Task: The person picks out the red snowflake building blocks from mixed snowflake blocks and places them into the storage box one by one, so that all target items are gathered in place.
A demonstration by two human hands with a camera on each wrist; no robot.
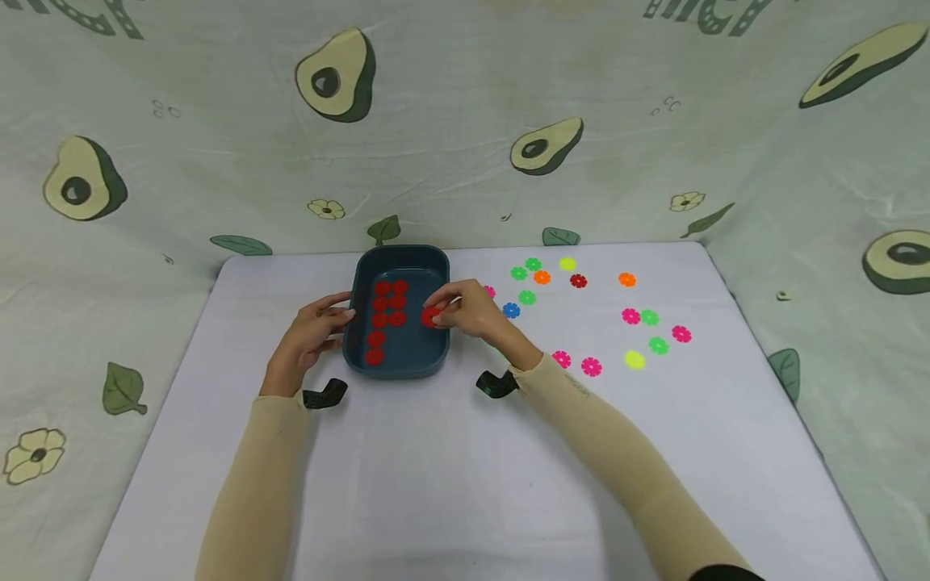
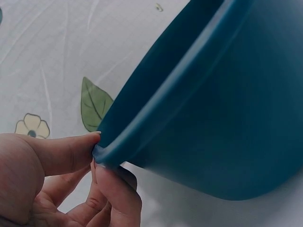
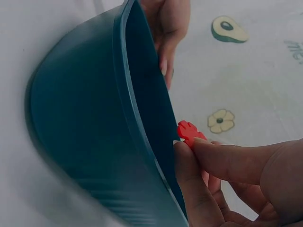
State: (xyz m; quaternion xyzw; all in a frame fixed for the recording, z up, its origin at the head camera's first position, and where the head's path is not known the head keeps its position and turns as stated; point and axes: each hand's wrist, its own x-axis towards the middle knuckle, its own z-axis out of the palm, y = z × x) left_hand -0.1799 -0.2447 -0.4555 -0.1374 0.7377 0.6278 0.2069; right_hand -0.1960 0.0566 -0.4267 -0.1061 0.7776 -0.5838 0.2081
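Note:
A dark teal tray (image 1: 395, 373) stands on the table, with several red flower-shaped discs (image 1: 380, 303) lying in two columns on its floor. My left hand (image 1: 308, 335) pinches the tray's left rim; in the left wrist view the thumb lies over the rim (image 2: 142, 113) and the fingers beneath it. Over the tray's right side, my right hand (image 1: 468, 308) pinches a single red flower-shaped disc (image 1: 429, 316) between thumb and finger. In the right wrist view that red disc (image 3: 190, 131) shows notched edges, just beyond the tray's rim (image 3: 128, 85).
Right of the tray lie scattered flower-shaped discs: green (image 1: 526, 298), pink (image 1: 591, 367), yellow (image 1: 634, 359), orange (image 1: 627, 279), blue (image 1: 512, 310) and one dark red (image 1: 578, 281). A patterned cloth (image 1: 436, 186) rises behind the white table (image 1: 436, 484). My right forearm partly covers the discs' area.

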